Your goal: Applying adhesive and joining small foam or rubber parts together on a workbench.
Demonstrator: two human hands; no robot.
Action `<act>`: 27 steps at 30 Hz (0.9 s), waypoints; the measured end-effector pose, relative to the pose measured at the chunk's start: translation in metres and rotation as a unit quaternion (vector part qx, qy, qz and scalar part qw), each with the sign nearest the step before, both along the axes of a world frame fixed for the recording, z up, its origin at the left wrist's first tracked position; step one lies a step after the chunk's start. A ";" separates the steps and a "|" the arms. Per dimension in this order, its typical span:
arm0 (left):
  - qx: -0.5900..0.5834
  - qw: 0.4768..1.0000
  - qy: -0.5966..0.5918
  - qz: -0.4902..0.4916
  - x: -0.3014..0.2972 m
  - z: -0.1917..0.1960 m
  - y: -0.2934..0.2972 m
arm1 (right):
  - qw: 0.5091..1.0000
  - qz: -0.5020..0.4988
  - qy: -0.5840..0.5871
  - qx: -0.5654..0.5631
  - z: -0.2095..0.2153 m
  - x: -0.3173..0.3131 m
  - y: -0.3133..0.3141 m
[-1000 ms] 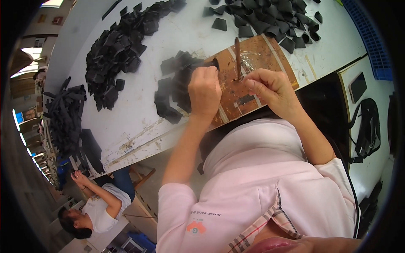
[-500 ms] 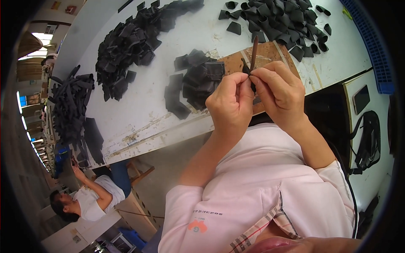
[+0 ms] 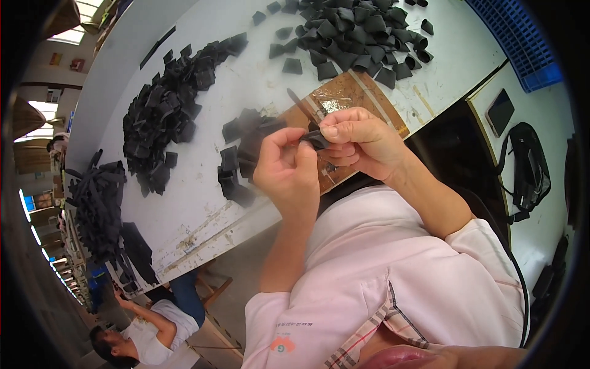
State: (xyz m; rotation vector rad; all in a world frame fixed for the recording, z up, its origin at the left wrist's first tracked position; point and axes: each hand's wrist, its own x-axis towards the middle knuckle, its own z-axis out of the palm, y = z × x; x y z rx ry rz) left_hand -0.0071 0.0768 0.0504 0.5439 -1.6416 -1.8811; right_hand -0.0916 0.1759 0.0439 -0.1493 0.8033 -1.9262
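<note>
Both hands meet over a brown board [image 3: 388, 106] near the table's front edge, with a small black fabric piece [image 3: 316, 141] between them. My left hand [image 3: 286, 175] has its thumb and forefinger closed at the piece's left end. My right hand [image 3: 372, 144] pinches the other end, thumb on top. A slim dark brown stick [image 3: 301, 102] slants up and left from behind the right fingers; what supports it is hidden. Beside my left hand lies a loose heap of black fabric pieces [image 3: 232, 181], partly covered by it.
Black loop-shaped pieces [image 3: 353, 31] are heaped at the far side, flat black pieces [image 3: 160, 114] further left, black strips [image 3: 95, 203] at the left end. A blue basket [image 3: 522, 52], phone [image 3: 500, 112] and black bag [image 3: 527, 166] are at right. A co-worker [image 3: 157, 335] sits at lower left.
The view has shifted. My hands have turned from fingertips pressed together to holding the fabric piece sideways. The stick has tipped from nearly upright to slanting left.
</note>
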 end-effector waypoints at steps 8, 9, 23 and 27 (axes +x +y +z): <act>0.553 0.756 0.214 -0.277 -0.011 0.029 -0.046 | 0.943 0.019 0.326 0.066 0.071 -0.026 -0.022; 0.587 0.715 0.224 -0.308 -0.012 0.030 -0.049 | 0.957 0.042 0.287 0.028 0.075 -0.028 -0.026; 0.617 0.732 0.162 -0.241 -0.014 0.011 -0.052 | 0.942 0.098 0.319 0.040 0.036 -0.047 -0.032; 0.358 0.895 0.153 -0.218 -0.007 0.011 -0.041 | 0.956 0.109 0.272 -0.005 0.032 -0.047 -0.027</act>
